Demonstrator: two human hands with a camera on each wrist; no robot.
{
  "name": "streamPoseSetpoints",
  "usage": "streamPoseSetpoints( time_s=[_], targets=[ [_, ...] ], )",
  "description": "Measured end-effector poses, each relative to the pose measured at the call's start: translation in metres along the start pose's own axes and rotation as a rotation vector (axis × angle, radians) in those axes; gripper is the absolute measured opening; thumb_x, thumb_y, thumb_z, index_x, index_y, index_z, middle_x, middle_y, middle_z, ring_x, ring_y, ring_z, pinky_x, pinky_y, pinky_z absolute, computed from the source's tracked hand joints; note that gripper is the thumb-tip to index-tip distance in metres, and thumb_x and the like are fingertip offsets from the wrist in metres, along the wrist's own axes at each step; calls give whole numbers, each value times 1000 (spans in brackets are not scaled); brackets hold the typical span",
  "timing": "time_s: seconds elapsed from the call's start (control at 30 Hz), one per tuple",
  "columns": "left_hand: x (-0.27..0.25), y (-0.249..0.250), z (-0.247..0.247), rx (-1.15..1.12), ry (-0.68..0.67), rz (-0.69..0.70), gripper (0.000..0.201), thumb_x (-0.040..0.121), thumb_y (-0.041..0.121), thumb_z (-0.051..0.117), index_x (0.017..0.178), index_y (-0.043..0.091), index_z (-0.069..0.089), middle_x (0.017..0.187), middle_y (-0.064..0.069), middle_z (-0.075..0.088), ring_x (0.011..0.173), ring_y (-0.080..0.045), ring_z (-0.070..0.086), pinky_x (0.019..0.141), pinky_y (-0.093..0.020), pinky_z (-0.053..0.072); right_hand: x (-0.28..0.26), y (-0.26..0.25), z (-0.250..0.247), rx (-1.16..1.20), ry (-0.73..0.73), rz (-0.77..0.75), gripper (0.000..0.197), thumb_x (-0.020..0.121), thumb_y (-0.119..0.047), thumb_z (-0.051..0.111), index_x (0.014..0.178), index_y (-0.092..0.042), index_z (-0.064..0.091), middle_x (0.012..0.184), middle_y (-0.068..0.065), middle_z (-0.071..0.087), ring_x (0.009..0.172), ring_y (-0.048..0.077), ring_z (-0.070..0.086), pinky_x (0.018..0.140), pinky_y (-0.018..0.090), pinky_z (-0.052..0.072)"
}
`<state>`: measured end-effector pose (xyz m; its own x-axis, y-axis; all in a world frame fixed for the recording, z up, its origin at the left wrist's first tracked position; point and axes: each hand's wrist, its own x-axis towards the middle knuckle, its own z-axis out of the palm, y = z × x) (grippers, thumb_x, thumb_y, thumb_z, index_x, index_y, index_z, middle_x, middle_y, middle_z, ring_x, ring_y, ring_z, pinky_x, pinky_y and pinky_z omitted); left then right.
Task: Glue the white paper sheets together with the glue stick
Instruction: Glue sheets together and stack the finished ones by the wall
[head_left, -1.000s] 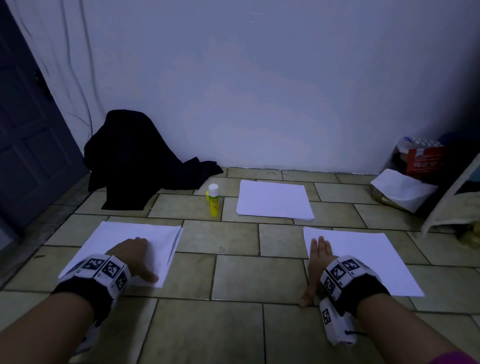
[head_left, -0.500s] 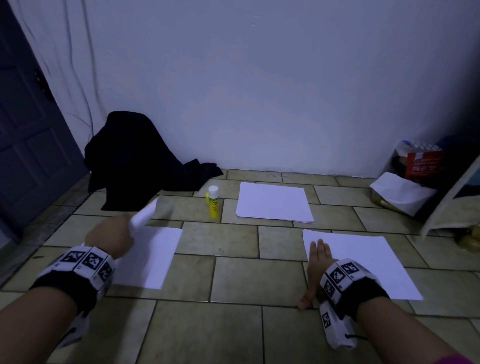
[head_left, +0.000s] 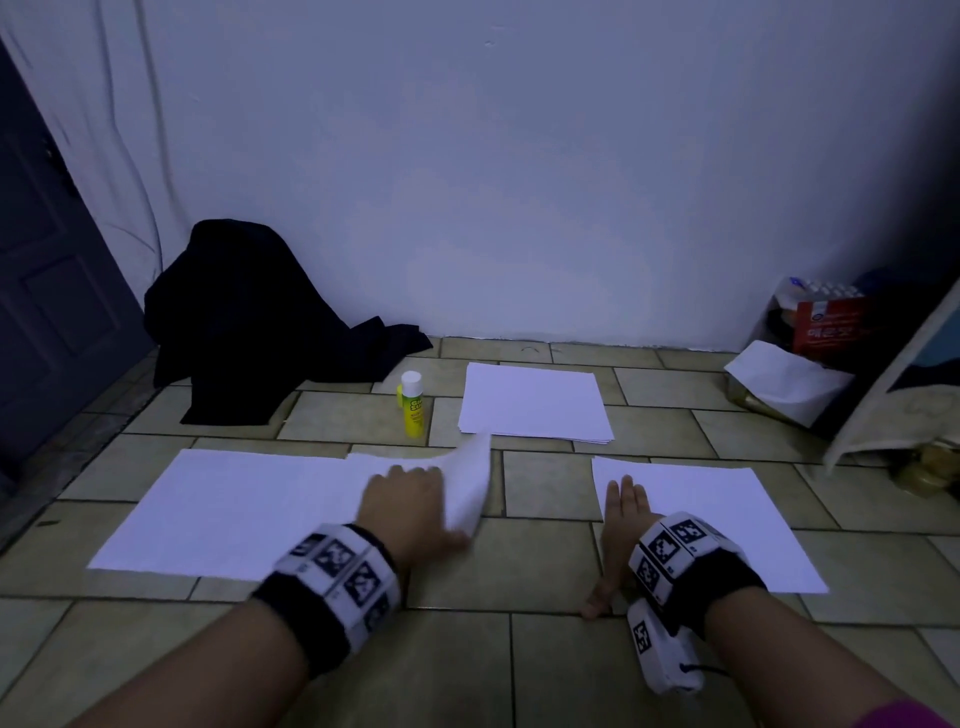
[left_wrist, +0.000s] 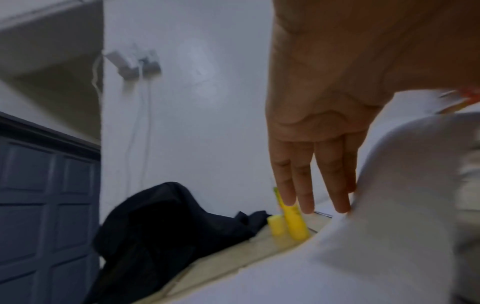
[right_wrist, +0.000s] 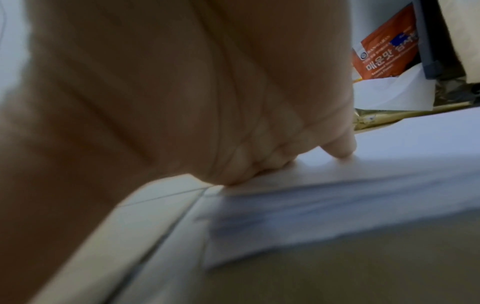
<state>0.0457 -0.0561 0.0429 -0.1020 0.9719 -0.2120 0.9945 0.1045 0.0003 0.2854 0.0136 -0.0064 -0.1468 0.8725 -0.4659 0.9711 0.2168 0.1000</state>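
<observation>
A white sheet (head_left: 234, 514) lies flat on the tiled floor at the left. My left hand (head_left: 415, 486) holds a second white sheet (head_left: 470, 483) by its edge at the first sheet's right side; that sheet curls upward. In the left wrist view the fingers (left_wrist: 306, 185) are straight and the lifted sheet (left_wrist: 389, 205) bulges beside them; the thumb is hidden. My right hand (head_left: 623, 501) lies flat, fingers straight, on the near left corner of another white sheet (head_left: 727, 525). The yellow glue stick (head_left: 413, 405) stands upright beyond the left hand, white cap on.
A stack of white paper (head_left: 535, 402) lies near the wall, right of the glue stick. A black cloth heap (head_left: 249, 322) sits at the back left beside a dark door (head_left: 47, 291). Boxes and a white bag (head_left: 784, 384) crowd the right corner.
My left hand lifted the top sheet off the left pile and swung it to the right, down near the floor. The right hand stayed flat on its sheet.
</observation>
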Motion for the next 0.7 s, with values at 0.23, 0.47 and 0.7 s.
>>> streamPoseSetpoints(
  time_s=[0.23,0.47,0.7],
  targets=[
    [19,27,22,-37,-174,49,88,74,78,54,130,11,44,131,-9,45,120,-28,45,97,-39,38,3,10,-42,-90,-109,-63,118,56,-72,74,139,-3,25,142,14,32,128,28,40,99,38,39],
    [23,2,14,-52,-217,234,51,96,5,45,145,14,35,148,-9,29,133,-28,30,108,-36,35,10,24,-78,-167,-210,-81,95,73,-80,49,144,-19,33,148,2,38,132,22,40,107,37,34],
    [20,-7,17,-28,-254,270,68,96,8,50,154,26,18,161,-8,-1,148,-29,2,116,-42,26,25,-15,-122,400,0,-273,66,84,-52,64,138,-20,45,142,-1,47,131,17,43,110,35,32]
  ],
)
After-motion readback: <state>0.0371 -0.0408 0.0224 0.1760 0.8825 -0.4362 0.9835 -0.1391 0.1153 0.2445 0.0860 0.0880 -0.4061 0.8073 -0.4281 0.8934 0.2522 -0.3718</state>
